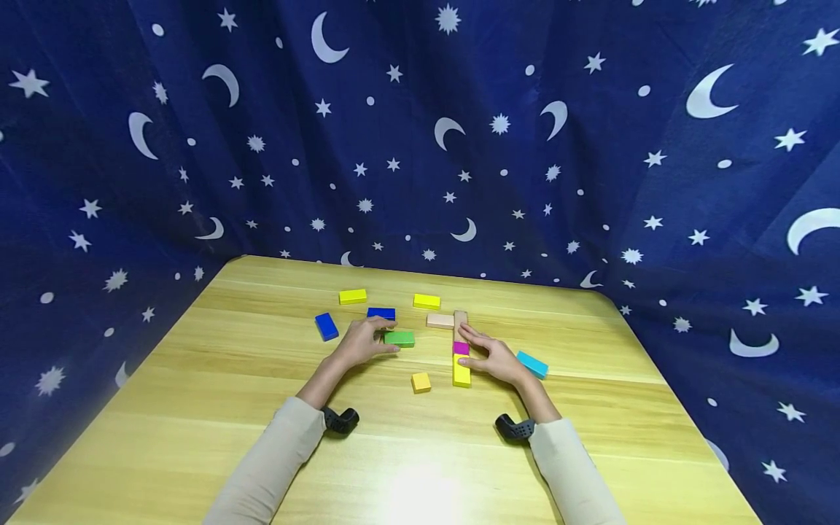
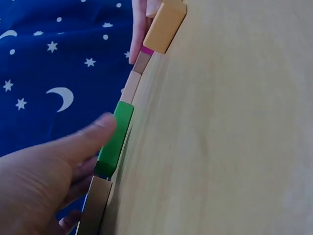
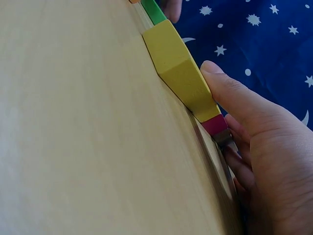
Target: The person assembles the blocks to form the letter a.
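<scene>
My left hand (image 1: pixel 359 343) is spread around the left end of a green block (image 1: pixel 399 339), thumb on the near side and fingers beyond it. In the left wrist view the thumb overlaps the green block (image 2: pixel 115 139). My right hand (image 1: pixel 495 359) lies along a row made of a wooden block (image 1: pixel 460 319), a magenta block (image 1: pixel 461 348) and a yellow block (image 1: pixel 462 373). Its fingers extend over the wooden block, and its thumb is at the edge of the yellow block (image 3: pixel 183 68). A pale wooden block (image 1: pixel 440 321) meets this row from the left.
Behind the left hand lies a blue block (image 1: pixel 381 313), with another blue block (image 1: pixel 326 327) to its left. Two yellow blocks, one left (image 1: pixel 353 297) and one right (image 1: pixel 426 301), lie farther back. An orange block (image 1: pixel 421 383) sits nearer, and a light-blue block (image 1: pixel 532 364) lies right.
</scene>
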A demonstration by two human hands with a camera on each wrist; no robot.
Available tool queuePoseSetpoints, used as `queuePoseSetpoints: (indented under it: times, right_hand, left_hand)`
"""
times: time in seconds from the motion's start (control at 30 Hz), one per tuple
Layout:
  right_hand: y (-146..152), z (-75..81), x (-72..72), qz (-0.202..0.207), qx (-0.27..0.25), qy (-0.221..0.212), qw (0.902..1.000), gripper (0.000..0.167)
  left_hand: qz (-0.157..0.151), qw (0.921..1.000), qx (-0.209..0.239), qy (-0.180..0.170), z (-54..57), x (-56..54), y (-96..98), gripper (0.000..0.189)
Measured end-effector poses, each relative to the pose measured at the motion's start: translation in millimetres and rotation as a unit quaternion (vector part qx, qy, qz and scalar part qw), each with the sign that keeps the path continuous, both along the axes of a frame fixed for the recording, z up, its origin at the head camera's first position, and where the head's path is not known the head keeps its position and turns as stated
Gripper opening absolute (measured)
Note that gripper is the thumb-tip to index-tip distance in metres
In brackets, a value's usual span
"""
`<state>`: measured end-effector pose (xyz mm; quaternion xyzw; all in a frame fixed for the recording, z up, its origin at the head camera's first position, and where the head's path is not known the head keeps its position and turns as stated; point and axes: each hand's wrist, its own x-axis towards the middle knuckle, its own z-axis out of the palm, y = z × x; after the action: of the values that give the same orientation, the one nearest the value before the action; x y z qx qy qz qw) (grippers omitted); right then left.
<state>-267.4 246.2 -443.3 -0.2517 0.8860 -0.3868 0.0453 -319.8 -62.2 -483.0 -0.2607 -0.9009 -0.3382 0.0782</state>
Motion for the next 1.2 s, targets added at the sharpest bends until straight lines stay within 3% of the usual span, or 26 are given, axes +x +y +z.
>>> queuePoseSetpoints:
  times: [0.3, 0.47, 0.63, 0.73, 0.9, 1.2]
  right_hand:
    - [1, -2.1, -0.5, -0.007, 0.003, 0.006, 0.9999, 0.063]
    - [0, -4.5, -2.4, -0.004, 0.005, 0.006, 1.0000, 0.064]
    - [1, -2.3, -0.7, -0.002, 0.004, 0.003, 1.0000, 0.063]
    - [1, -0.7, 0.3, -0.001, 0.003, 0.002, 1.0000, 0.063]
    - [1, -1.7, -1.0, 0.001, 0.001, 0.003, 1.0000, 0.063]
    - [3, -6.1, -3.9, -0.001, 0.001, 0.000, 1.0000, 0.064]
  left_hand:
    - [0.013, 0.9983, -0.042, 0.038, -3.6, 0.5, 1.4, 0.041]
    - [0.024, 0.9991, -0.020, 0.029, -0.9, -0.1, 6.1, 0.035]
    - [-0.013, 0.9991, 0.038, -0.013, 6.4, -0.4, 21.2, 0.034]
    - [-0.040, 0.9976, 0.048, -0.029, 9.1, -0.5, 34.7, 0.034]
    - [-0.074, 0.9968, 0.020, -0.022, 7.8, -3.3, 56.3, 0.033]
    - [-0.085, 0.9956, -0.023, -0.031, 3.8, -5.4, 74.1, 0.033]
